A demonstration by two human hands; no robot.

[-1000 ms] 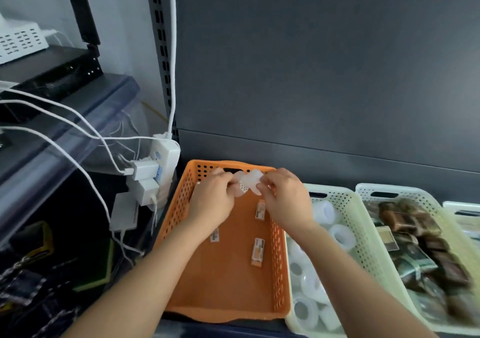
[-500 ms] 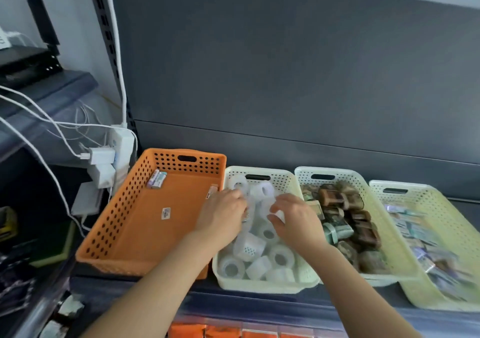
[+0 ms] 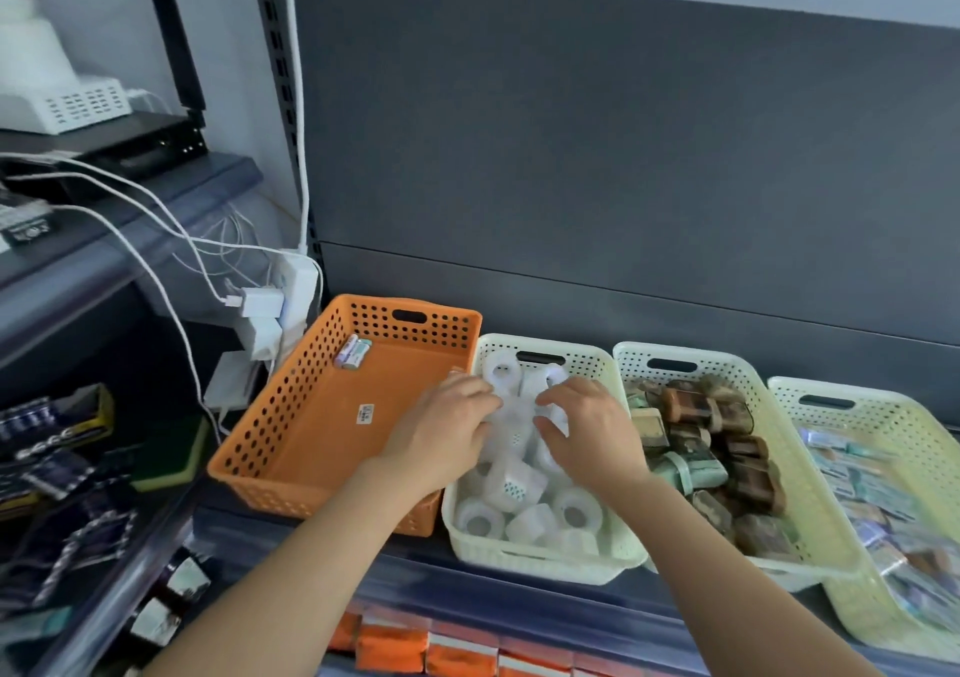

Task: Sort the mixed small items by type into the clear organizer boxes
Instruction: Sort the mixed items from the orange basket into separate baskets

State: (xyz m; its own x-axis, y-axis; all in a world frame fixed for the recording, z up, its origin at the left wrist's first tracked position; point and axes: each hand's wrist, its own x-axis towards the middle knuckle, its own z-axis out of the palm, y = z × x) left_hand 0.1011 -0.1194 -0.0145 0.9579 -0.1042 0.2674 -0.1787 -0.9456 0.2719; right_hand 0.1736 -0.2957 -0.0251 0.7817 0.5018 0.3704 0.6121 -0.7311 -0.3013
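A cream basket (image 3: pixel 540 562) holds several white tape rolls (image 3: pixel 575 514). Both my hands are inside it, over its far half. My left hand (image 3: pixel 441 434) lies with fairly straight fingers on the rolls. My right hand (image 3: pixel 589 432) has thumb and forefinger pinching one white roll (image 3: pixel 558 413). To the left stands an orange basket (image 3: pixel 291 416) holding small batteries (image 3: pixel 353 353) in its far corner and a small label (image 3: pixel 366 413) on its floor.
Right of the rolls, a cream basket (image 3: pixel 683 353) holds brown and green bundles, and a yellowish basket (image 3: pixel 883 408) holds small packets. A power strip (image 3: pixel 297 286) with chargers and white cables hangs at the left. Dark packages (image 3: pixel 57 468) fill the left shelf. Orange packs (image 3: pixel 392 648) lie below.
My hands moved from above the orange basket, where they held white pieces, right into the basket of white rolls. The view has since shifted slightly; the hands stay among the rolls.
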